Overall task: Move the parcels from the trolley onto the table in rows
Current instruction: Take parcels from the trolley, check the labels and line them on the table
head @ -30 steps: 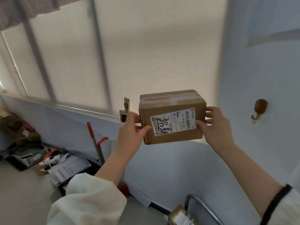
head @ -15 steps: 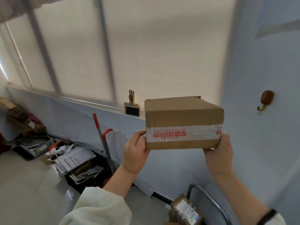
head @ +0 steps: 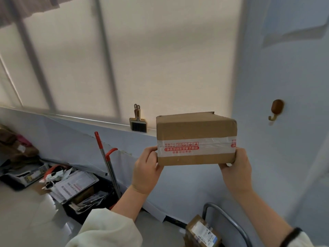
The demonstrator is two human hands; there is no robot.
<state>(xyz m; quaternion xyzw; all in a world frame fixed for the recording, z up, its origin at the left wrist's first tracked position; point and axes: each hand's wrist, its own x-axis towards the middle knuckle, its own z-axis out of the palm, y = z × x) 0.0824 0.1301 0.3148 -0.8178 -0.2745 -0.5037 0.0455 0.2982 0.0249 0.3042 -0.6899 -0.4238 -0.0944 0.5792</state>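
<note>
A: While held aloft, where gripped?
B: Gripped by left hand [head: 146,172] at lower left edge of taped parcel [head: 195,139], thumb on front face; beneath, second parcel [head: 203,232] lying just beside trolley rail [head: 229,220]; right hand [head: 236,170] clasping lower right corner.
A: Step in hand?
B: Carrying, most likely; table out of view; next calls for turning toward it, lowering level, setting down square to start or extend a row.

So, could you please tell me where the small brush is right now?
In the head view, the small brush stands on the window ledge near centre, just left of the parcel being held up.
</note>
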